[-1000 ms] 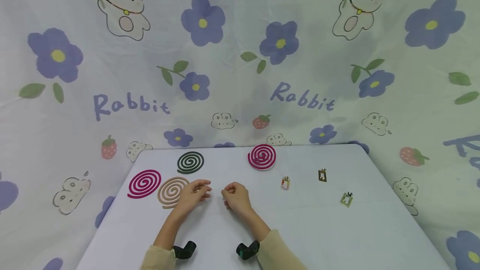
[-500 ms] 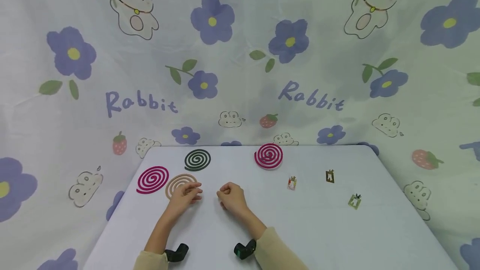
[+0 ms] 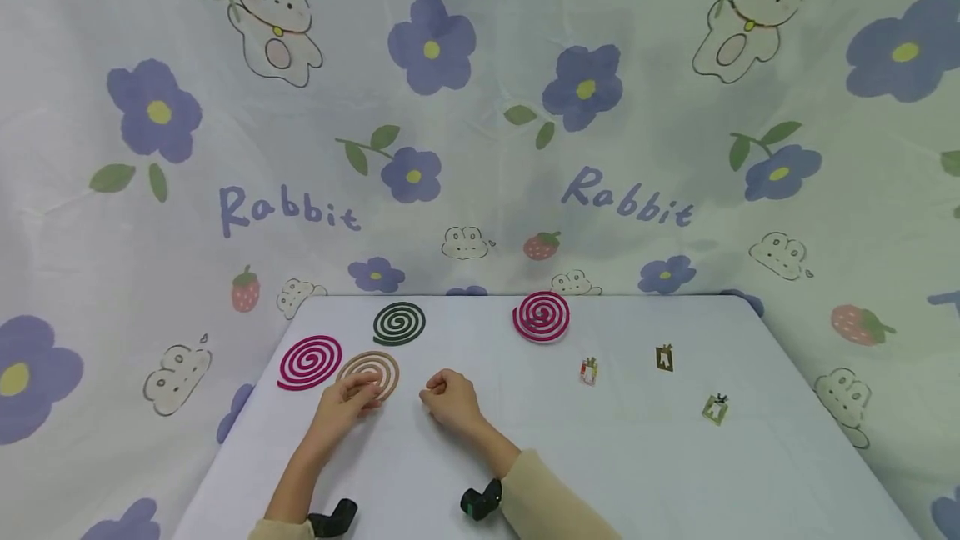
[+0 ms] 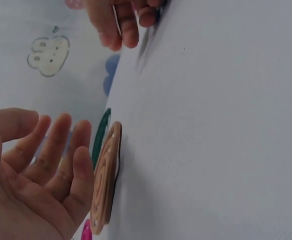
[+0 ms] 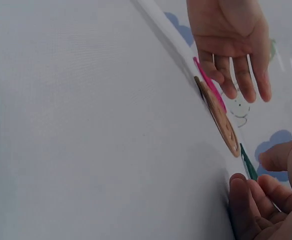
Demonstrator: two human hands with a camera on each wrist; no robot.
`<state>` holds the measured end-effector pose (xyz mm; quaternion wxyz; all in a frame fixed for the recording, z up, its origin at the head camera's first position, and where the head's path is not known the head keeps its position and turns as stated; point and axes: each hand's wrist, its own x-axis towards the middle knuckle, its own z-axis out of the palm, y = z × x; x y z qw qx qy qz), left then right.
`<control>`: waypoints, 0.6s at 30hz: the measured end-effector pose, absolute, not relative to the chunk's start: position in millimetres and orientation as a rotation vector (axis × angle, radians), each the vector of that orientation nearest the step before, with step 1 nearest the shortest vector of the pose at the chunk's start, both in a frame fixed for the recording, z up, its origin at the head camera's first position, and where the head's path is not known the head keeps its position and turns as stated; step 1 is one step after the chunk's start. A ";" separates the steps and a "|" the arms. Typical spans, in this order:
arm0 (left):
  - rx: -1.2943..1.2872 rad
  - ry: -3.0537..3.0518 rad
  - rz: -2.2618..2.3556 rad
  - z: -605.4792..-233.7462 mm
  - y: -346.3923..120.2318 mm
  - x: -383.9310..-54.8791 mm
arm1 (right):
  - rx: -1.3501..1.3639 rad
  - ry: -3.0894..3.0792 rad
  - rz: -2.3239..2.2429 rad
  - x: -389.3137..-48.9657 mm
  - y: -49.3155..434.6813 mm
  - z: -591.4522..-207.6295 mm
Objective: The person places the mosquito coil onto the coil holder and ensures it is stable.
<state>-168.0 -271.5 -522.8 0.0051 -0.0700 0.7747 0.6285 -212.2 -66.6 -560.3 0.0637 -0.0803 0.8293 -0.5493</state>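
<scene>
My left hand (image 3: 341, 411) is held over the near edge of a tan mosquito coil (image 3: 375, 367), hiding part of it. In the left wrist view its fingers are relaxed and spread, apart from the coil, with nothing in them. My right hand (image 3: 456, 402) hovers to the right of that coil, fingers loosely curled; the right wrist view shows nothing between thumb and fingers. A magenta coil (image 3: 310, 362) lies left of the tan one, and a dark green coil (image 3: 399, 323) lies behind it. Another magenta coil (image 3: 542, 317) is at the table's back edge, with something small at its centre.
On the right lie small flat rectangular pieces with cut-outs and prongs: a red-and-white one (image 3: 588, 371), a brown one (image 3: 664, 357) and a green one (image 3: 715, 409). A patterned cloth (image 3: 480, 148) hangs behind the white table (image 3: 600, 473). Black wrist devices (image 3: 482, 499) jut inward.
My left hand has drawn back to the left and nearer, showing more of the tan coil. The right hand has shifted slightly left. The head view has turned a little left.
</scene>
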 end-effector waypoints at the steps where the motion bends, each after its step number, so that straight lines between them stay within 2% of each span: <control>1: -0.228 2.431 1.960 -521.1 -273.4 -167.2 | -0.247 2.523 -1.637 -212.2 -68.3 -560.0; 10: -0.182 2.479 1.937 -513.3 -289.2 -166.4 | -0.262 2.589 -1.556 -216.8 -82.1 -557.9; 18: -0.252 2.626 1.785 -510.1 -304.7 -169.2 | -0.254 2.634 -1.511 -218.4 -84.8 -551.5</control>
